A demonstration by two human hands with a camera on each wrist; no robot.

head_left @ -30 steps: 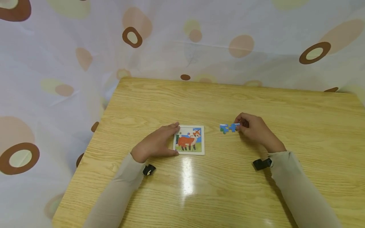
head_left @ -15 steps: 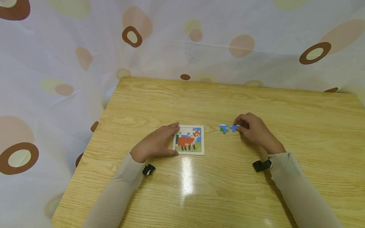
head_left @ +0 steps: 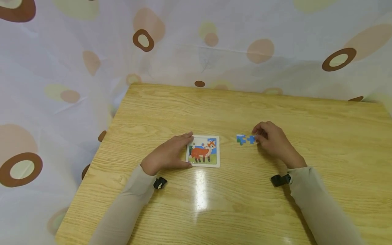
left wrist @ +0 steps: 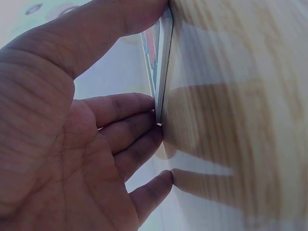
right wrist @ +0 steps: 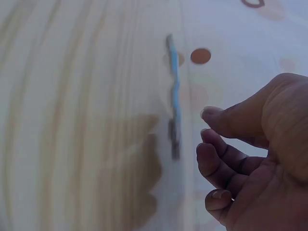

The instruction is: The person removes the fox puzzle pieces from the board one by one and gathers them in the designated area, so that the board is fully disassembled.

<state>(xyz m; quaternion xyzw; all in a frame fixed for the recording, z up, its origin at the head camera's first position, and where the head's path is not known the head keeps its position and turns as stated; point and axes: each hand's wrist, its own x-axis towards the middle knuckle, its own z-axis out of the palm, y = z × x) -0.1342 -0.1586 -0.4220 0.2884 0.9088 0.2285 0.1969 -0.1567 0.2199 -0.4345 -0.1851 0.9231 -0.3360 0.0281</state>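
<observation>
My left hand (head_left: 167, 153) grips the left side of a small square fox puzzle (head_left: 218, 153) on the table, thumb at its near corner and fingers at its far corner. In the left wrist view, the puzzle's white frame (left wrist: 166, 48) shows edge-on between thumb and fingers. Two blue jigsaw pieces, a left piece (head_left: 240, 139) with some green and a right piece (head_left: 251, 139), lie side by side to its right. My right hand (head_left: 271, 137) hovers by the right piece, fingers loosely bent. The right wrist view shows a gap between its fingertips and the pieces (right wrist: 175, 91).
The wooden table (head_left: 239, 197) carries a bright light reflection in front of the puzzle. A white curtain (head_left: 183, 58) with brown and beige spots hangs behind and to the left. Black wrist straps (head_left: 280, 180) show at both sleeves.
The right piece, tilted at the right fingertips a second ago, now lies flat beside the left piece. The right fingers have come slightly away from it. My left hand keeps its hold.
</observation>
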